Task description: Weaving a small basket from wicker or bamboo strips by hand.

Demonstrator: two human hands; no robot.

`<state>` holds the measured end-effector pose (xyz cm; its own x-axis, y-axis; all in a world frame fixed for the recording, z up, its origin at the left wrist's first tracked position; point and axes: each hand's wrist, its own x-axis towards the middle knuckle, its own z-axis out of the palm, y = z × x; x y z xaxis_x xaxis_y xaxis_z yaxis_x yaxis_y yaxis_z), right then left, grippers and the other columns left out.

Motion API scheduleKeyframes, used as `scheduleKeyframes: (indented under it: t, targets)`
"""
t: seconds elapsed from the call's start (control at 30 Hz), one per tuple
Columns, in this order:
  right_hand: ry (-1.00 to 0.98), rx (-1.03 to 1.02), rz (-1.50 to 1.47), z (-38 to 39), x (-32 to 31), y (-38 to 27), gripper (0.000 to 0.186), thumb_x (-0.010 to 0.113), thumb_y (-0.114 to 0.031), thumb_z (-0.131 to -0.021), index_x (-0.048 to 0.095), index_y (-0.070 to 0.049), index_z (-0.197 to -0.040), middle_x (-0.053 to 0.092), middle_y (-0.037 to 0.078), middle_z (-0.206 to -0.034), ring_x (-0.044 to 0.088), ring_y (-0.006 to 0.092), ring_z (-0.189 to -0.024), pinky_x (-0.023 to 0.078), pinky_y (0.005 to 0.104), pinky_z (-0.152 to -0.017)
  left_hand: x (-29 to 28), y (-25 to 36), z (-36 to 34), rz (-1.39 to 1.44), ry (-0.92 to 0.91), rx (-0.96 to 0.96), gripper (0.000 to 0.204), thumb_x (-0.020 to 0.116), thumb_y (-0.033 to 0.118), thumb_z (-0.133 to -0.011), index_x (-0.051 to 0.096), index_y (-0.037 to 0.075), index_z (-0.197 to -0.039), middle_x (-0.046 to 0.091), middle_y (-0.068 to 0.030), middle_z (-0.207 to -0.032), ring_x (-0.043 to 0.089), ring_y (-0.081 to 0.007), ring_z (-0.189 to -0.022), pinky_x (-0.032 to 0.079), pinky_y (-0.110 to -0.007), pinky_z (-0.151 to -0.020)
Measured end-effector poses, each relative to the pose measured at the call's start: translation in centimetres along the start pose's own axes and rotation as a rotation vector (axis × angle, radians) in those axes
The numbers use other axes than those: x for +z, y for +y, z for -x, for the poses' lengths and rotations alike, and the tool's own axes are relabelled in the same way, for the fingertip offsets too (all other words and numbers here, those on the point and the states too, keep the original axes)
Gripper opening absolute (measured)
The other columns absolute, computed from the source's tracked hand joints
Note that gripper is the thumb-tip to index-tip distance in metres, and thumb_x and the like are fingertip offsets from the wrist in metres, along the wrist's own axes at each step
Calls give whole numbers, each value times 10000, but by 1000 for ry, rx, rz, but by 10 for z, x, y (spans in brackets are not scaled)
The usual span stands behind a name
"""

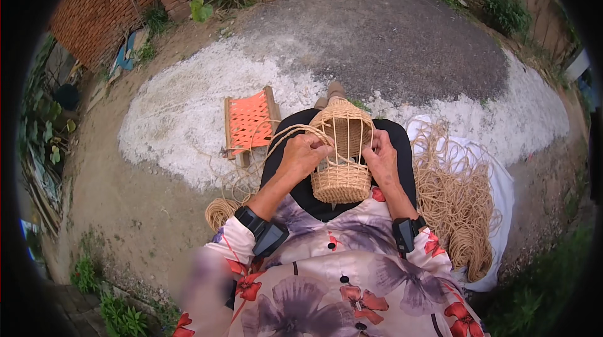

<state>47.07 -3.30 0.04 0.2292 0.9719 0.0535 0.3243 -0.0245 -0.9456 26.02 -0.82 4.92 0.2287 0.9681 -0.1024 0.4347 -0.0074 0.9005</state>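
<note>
A half-woven basket (341, 184) of tan cord lies on my lap between my knees. Its near end and rounded far end are closely woven, with bare upright strands spanning the gap between them. My left hand (304, 156) pinches a tan cord (287, 133) at the basket's left side, and loose lengths of it loop out to the left. On the other side, my right hand (383, 160) has its fingers closed on the basket's right edge, by the outer strands. Its fingertips are partly hidden.
Left of my knees stands a low wooden stool (250, 122) with orange webbing. A small cord coil (221, 212) lies by my left forearm. To the right, a big heap of tan cord (449, 192) rests on white cloth (504, 189). White and dark gravel (389, 42) spreads ahead, toward brick walls (103, 13).
</note>
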Motion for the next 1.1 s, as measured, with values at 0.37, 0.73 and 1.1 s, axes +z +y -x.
scheduleKeyframes:
  t: [0.37, 0.73, 1.1]
  targets:
    - [2, 20, 23, 1, -1, -3, 367, 613, -154, -773, 534, -20, -1106, 589, 49, -712, 552, 146, -612, 456, 306, -606, 2, 19, -8, 106, 9, -163, 150, 687, 110, -829, 687, 13, -944, 632, -32, -724, 590, -86, -620, 507, -232, -515]
    - [1, -9, 32, 0, 0, -1, 366, 608, -161, -768, 535, -15, -1095, 578, 58, -709, 551, 162, -610, 456, 319, -603, 13, -2, -5, -171, 123, 134, 178, 695, 140, -766, 678, 72, -929, 680, -106, -746, 673, -215, -645, 535, -367, -614]
    - [-7, -9, 75, 3, -2, -11, 366, 605, -179, -776, 528, -15, -1094, 592, 87, -710, 592, 218, -629, 469, 359, -616, 3, -4, 28, 788, 59, -251, 184, 594, 125, -912, 539, 94, -1085, 571, 14, -714, 476, -41, -531, 387, -190, -475]
